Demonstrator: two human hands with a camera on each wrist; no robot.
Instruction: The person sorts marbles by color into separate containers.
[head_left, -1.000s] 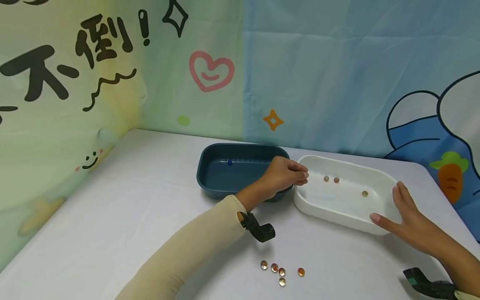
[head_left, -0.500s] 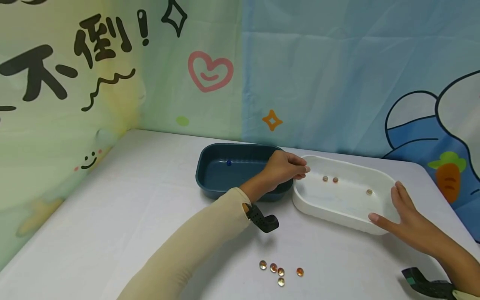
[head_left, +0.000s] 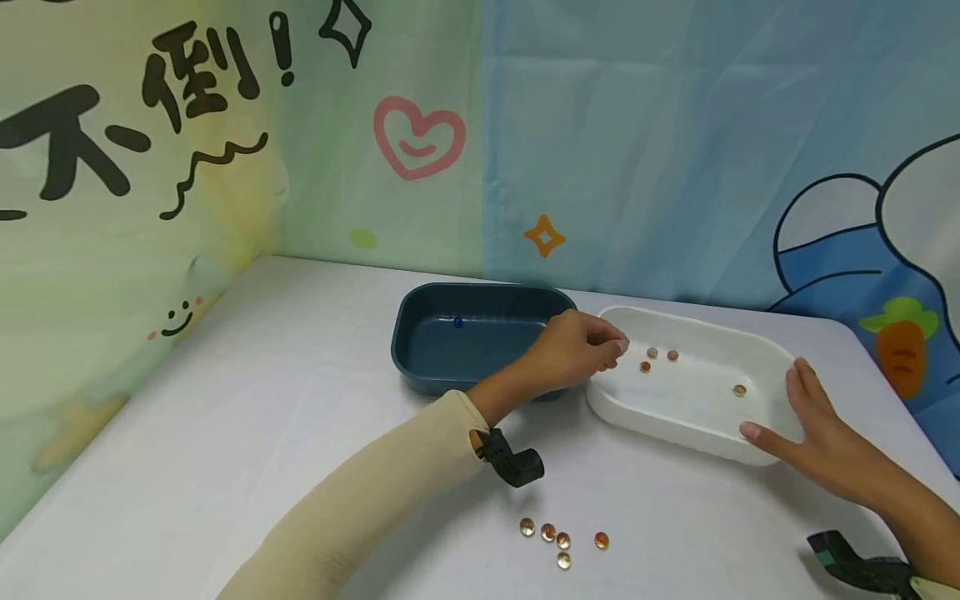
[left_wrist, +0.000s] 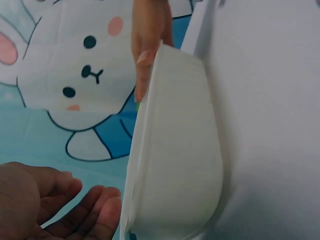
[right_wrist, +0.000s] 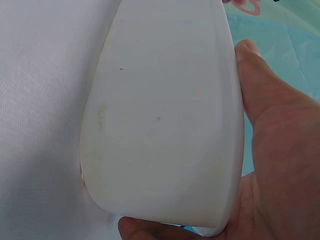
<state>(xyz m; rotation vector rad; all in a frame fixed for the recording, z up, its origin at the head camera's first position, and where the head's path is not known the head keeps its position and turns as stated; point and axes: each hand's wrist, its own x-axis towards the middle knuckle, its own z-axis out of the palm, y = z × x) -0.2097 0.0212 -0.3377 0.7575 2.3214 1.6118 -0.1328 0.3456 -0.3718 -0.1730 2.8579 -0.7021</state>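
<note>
In the head view, the white oval-ended tray stands at the right with several small amber and clear glass beads on its floor. My left hand hovers over the tray's left end, fingertips at the rim. Its thumb and fingers stand apart with nothing visible between them in the left wrist view, beside the tray wall. My right hand holds the tray's right end, its thumb at the near rim and its fingers around the end. The right wrist view shows that thumb along the rim.
A dark teal basin sits left of the tray, partly behind my left hand, with a blue bead inside. Several amber beads lie on the white tablecloth near the front. A printed curtain rises behind the table.
Another amber bead now lies on the tray's floor near its left end. My left hand has shifted slightly right and its fingers have parted. My right hand stays on the tray.
</note>
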